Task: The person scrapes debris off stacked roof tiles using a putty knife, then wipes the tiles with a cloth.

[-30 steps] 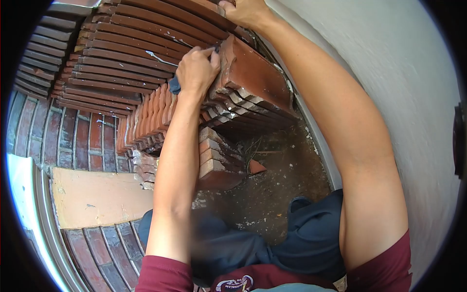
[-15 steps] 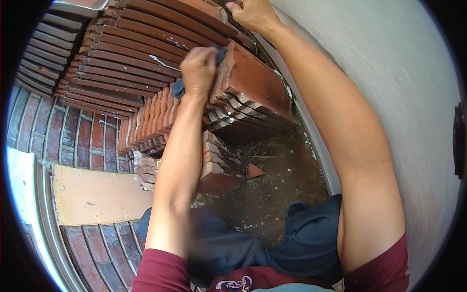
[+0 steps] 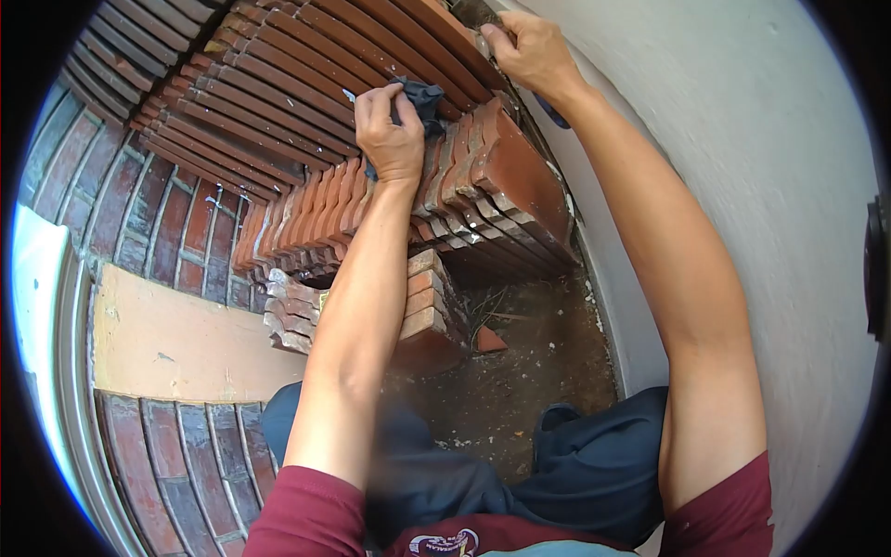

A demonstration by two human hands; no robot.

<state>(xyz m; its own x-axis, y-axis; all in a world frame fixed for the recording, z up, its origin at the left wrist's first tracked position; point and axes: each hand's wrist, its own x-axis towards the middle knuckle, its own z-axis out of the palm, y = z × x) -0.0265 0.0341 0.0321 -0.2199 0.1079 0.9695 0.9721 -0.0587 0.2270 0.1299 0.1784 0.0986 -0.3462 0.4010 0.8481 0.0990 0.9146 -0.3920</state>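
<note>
My left hand (image 3: 390,135) is closed on a dark cloth (image 3: 422,100), which lies against the edges of the stacked roof tiles. Stretched toward the top of the view, my right hand (image 3: 534,54) has its fingers curled at a dark, dirty object (image 3: 475,13) beside the wall; its full shape is cut off. Long rows of brown tiles (image 3: 278,84) stand packed behind my left hand. Orange tiles (image 3: 524,176) with rough, whitish edges stand on end below the hands.
A white wall (image 3: 742,167) runs along the right. Small bricks (image 3: 425,302) are stacked below the tiles, with an orange shard (image 3: 490,340) on the dirty floor (image 3: 520,399). A brick wall (image 3: 167,232) and a beige slab (image 3: 195,343) are at the left.
My left hand has shifted slightly right with the cloth, more of which now shows. My right hand appears lower and further right. The whole view has shifted a little.
</note>
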